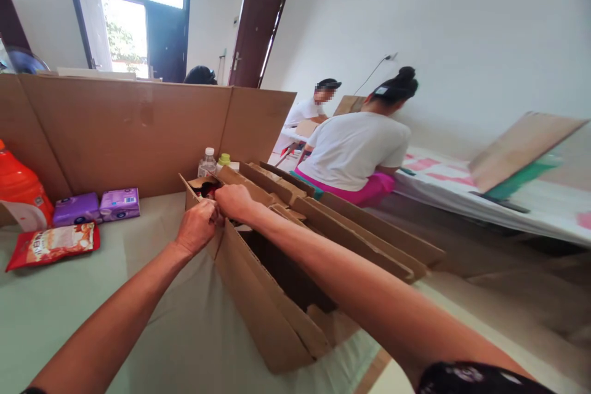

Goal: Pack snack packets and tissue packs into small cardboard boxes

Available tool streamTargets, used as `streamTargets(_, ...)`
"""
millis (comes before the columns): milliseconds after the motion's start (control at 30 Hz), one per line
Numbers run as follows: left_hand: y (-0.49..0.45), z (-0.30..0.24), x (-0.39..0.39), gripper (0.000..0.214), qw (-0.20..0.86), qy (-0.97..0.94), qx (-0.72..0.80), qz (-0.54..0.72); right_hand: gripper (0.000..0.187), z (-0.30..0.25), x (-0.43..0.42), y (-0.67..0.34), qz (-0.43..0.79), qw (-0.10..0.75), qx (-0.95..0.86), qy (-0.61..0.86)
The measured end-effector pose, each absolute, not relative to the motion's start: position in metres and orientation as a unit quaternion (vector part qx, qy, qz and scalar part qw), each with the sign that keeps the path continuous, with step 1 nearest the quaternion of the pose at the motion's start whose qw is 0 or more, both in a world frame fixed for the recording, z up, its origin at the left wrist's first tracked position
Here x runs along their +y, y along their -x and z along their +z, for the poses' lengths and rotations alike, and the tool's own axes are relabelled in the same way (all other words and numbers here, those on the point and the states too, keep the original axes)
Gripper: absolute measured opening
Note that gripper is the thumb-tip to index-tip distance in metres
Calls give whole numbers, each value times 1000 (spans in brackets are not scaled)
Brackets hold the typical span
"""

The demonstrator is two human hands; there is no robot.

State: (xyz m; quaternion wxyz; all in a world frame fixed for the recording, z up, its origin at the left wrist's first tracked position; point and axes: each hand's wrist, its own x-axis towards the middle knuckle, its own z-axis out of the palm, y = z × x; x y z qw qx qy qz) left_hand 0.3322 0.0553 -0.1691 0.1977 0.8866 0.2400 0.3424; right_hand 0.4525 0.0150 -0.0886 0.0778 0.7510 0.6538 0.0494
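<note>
Lowest in view, down and right of the right grip [234,202], is a dark patterned sleeve [471,375]; its bare forearm crosses the open cardboard box [256,308]. The box sits on the cloth-covered desk [152,320], stretching from beneath both hands toward the viewer. Its long flaps [355,234] stand to the right of the right grip, perhaps spread to let the arms in.

The left grip [198,226] is at the box's far left corner, fingers curled, perhaps steadying the edge. The right grip meets it just beside, also curled, knuckles up. I cannot tell whether either is closed on anything, since the fingertips are hidden. Something dark reddish [209,189] shows inside the box just beyond them, too small to identify.

Left of the left grip are a red snack bag [62,243], two purple packs [120,204] and an orange bottle [21,178], probably set aside to leave working room. Just beyond the grips stand a clear bottle [209,163] and a green-capped bottle [225,160]. A cardboard screen [124,129] rises behind, likely dividing workplaces. Farther right sits a co-worker in white [355,148], back turned.
</note>
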Motion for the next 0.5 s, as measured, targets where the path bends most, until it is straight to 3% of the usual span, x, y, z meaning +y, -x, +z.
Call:
streamTargets(167,-333,-165,44,3,307,-833,233,398,31,-28,-9,-456,129,1,601,-789)
streamTargets(300,-304,-165,28,37,412,-720,272,488,30,6,-37,-449,166,-71,621,-762)
streamTargets(367,-278,-168,20,49,475,-644,299,520,26,4,-45,-439,137,-143,654,-731)
streamTargets(433,-250,-172,11,47,545,-571,314,528,27,-11,-47,-424,60,-209,696,-684)
streamTargets(500,-224,-180,1,45,609,-503,319,523,30,-32,-45,-404,-30,-220,742,-633)
